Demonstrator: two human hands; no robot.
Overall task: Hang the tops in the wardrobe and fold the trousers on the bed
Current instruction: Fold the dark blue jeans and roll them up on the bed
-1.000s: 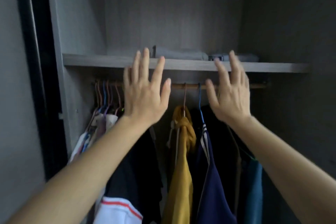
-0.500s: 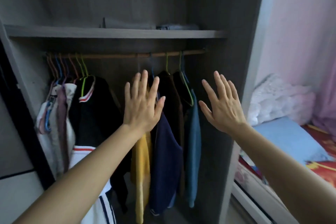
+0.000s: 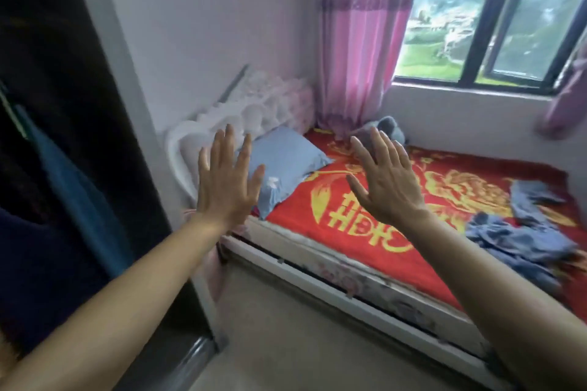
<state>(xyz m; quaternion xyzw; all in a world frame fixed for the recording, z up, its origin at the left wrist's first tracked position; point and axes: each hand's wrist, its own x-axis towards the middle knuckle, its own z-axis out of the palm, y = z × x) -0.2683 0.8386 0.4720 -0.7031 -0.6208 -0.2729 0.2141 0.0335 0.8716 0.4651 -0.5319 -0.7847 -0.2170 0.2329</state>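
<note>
Left hand [image 3: 227, 187]: raised, fingers straight and spread wide, holding nothing.
Right hand [image 3: 389, 187]: raised likewise, fingers splayed, empty.
Task item: crumpled grey-blue garments [image 3: 521, 241] lie in a heap on the right part of the bed [image 3: 317, 267], well apart from both hands. Probably the trousers, though the blur prevents confirmation.
Step in hand: judged as the approach to the bed for folding.
Recommended method: take one garment by the waistband, shake it out, lay it flat on the bare blanket [image 3: 365, 225], align the legs, then fold. Separate the pieces first, as they overlap.
Surface: soft red blanket with a gold pattern, and some free area between the blue pillow [image 3: 286, 165] and the heap.
Wardrobe [image 3: 63, 73]: at the left edge, dark inside, with a teal top [image 3: 73, 200] hanging.
Room: white padded headboard [image 3: 254, 105], pink curtain [image 3: 359, 41], window [image 3: 495, 19] giving daylight, grey soft toy [image 3: 389, 127] in the corner, pale floor [image 3: 286, 343].
</note>
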